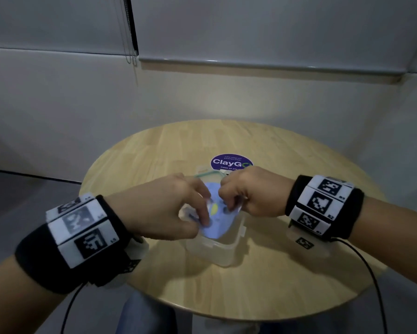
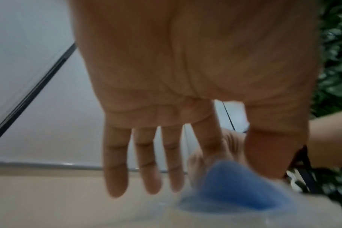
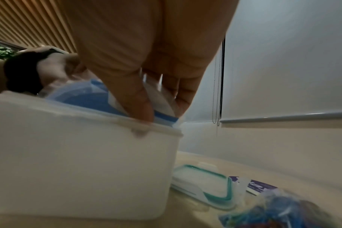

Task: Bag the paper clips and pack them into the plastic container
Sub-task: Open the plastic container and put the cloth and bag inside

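Observation:
Both hands hold a blue plastic bag (image 1: 214, 227) over the open clear plastic container (image 1: 226, 253) at the table's middle. My left hand (image 1: 204, 219) pinches the bag's left side between thumb and index finger. In the left wrist view the other three fingers (image 2: 146, 162) of the left hand (image 2: 242, 163) stay straight, and the bag (image 2: 242, 189) is blurred. My right hand (image 1: 229, 206) grips the bag's right edge. In the right wrist view the right hand (image 3: 162, 111) pinches the bag (image 3: 88, 97) just at the rim of the container (image 3: 78, 162). What is in the bag is hidden.
The container's lid (image 3: 205, 182), with a green seal, lies flat right behind the container. A second clear bag of coloured paper clips (image 3: 273, 212) lies next to it. A purple round sticker (image 1: 229, 162) is on the round wooden table (image 1: 287, 273). Walls stand close behind.

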Available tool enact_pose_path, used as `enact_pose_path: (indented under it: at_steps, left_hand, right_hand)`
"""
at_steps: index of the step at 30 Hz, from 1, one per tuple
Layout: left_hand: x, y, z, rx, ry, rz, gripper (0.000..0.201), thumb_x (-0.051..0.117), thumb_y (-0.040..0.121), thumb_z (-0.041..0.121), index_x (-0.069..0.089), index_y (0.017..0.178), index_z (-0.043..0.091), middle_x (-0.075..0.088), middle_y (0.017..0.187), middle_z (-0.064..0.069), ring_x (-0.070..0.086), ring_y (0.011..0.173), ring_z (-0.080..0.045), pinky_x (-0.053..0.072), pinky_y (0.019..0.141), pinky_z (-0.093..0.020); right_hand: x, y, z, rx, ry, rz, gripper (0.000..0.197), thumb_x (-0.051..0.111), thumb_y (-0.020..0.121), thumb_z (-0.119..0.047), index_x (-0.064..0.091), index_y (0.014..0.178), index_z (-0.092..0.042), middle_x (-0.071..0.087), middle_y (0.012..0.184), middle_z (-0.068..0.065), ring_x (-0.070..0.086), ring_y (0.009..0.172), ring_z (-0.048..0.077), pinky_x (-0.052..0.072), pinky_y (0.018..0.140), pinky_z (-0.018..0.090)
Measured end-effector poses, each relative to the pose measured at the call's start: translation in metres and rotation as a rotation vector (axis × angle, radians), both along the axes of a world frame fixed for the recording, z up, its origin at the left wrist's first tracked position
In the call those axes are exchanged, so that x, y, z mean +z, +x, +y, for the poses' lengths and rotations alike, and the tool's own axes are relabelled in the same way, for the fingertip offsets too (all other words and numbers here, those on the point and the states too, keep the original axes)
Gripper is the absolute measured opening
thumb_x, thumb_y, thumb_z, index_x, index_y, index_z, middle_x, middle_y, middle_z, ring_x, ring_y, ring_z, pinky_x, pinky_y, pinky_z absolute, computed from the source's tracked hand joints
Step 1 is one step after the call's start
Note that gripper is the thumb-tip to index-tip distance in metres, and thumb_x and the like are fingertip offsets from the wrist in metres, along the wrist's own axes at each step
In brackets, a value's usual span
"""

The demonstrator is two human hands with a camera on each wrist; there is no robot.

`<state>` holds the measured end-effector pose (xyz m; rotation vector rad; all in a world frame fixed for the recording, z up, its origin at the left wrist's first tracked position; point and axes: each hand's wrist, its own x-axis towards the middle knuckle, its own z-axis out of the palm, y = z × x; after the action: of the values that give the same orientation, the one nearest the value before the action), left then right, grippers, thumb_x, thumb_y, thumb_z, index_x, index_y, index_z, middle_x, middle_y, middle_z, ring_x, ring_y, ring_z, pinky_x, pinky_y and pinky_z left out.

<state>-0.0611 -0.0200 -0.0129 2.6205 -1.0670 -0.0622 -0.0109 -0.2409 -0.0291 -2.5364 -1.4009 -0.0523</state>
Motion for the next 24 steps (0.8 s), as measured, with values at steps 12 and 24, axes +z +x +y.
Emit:
enact_pose_path:
  at_steps: [12, 24]
  left_hand:
    - [-0.008, 0.015, -0.022, 0.482, -0.203, 0.223, 0.044, 0.077, 0.075, 0.016, 0.051, 0.110, 0.020, 0.071, 0.078, 0.002, 0.059, 0.050, -0.006, 0.045, 0.050, -0.017]
    - [-0.012, 0.001, -0.026, 0.322, 0.111, -0.007, 0.021, 0.069, 0.080, 0.043, 0.069, 0.095, 0.028, 0.046, 0.086, 0.010, 0.041, 0.064, 0.002, 0.033, 0.056, -0.009]
  right_hand:
    - [0.020, -0.008, 0.021, -0.113, -0.212, 0.289, 0.026, 0.064, 0.068, 0.009, 0.072, 0.084, -0.010, 0.073, 0.085, 0.003, 0.062, 0.075, 0.013, 0.048, 0.068, 0.023]
    - [0.026, -0.016, 0.043, -0.202, -0.508, 0.542, 0.027, 0.067, 0.077, -0.012, 0.071, 0.104, -0.017, 0.070, 0.096, -0.003, 0.060, 0.088, 0.010, 0.046, 0.079, 0.019]
